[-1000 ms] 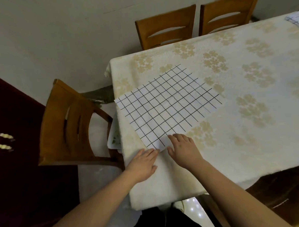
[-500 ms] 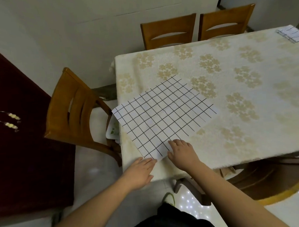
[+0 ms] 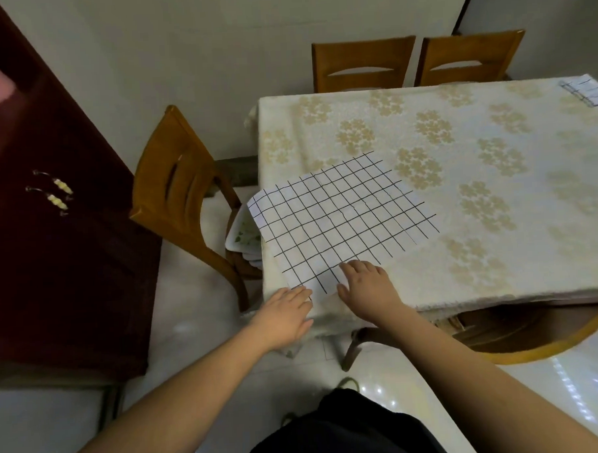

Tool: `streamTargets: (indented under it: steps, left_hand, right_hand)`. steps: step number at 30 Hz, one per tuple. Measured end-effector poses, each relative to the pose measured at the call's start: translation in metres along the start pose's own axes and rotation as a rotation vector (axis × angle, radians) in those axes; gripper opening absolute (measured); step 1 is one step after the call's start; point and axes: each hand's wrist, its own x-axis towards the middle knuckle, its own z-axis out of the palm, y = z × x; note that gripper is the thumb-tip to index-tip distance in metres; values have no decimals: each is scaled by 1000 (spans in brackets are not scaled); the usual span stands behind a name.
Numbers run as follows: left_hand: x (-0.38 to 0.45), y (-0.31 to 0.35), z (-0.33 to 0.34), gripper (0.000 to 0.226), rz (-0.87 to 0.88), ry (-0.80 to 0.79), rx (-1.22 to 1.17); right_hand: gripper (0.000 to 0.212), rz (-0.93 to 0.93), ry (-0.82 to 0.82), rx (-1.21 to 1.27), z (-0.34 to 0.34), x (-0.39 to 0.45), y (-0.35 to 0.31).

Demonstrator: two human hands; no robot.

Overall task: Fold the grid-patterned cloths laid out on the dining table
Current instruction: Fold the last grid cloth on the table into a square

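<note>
Because both hands sit at the near corner of the white cloth with a black grid pattern (image 3: 342, 221), the coming fold appears to run away from the person, toward the far side of the table. The left hand (image 3: 284, 316) lies flat with straight fingers, its fingertips touching the cloth's near corner right at the table's front-left edge. The right hand (image 3: 369, 288) is just beside it and rests on the cloth itself, fingers loosely spread and slightly bent; whether they pinch the fabric underneath cannot be told. Of the two, the right hand is further onto the cloth.

The cloth lies skewed on the cream tablecloth with pale gold flower clusters (image 3: 460, 185), one diagonal running from the hands up and away to the right. Its left corner overhangs the table's left edge, above the seat of the brown wooden chair with a curved back (image 3: 176, 190), so that corner is unsupported and would likely droop if the cloth is dragged. To the right and beyond the cloth the table surface offers wide room for carrying the near corner forward.

At the table's far right corner a second grid-patterned cloth, folded small (image 3: 584, 92), lies well apart from the hands. Behind the table stand two straight-backed wooden chairs (image 3: 417, 62).
</note>
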Motion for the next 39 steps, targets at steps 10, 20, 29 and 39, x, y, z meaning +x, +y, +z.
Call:
streamTargets:
  steps: [10, 20, 29, 39]
  left_hand:
    - [29, -21, -16, 47, -216, 156, -56]
    - [136, -46, -41, 40, -437, 198, -301]
    - [211, -51, -31, 37, -644, 136, -338]
    - [238, -55, -10, 26, -725, 200, -317]
  right_hand:
    - [47, -87, 10, 0, 0, 30, 13]
    - [32, -201, 60, 2, -2, 103, 101]
    - [29, -283, 38, -11, 1, 177, 147]
    - [29, -272, 57, 26, 19, 222, 165]
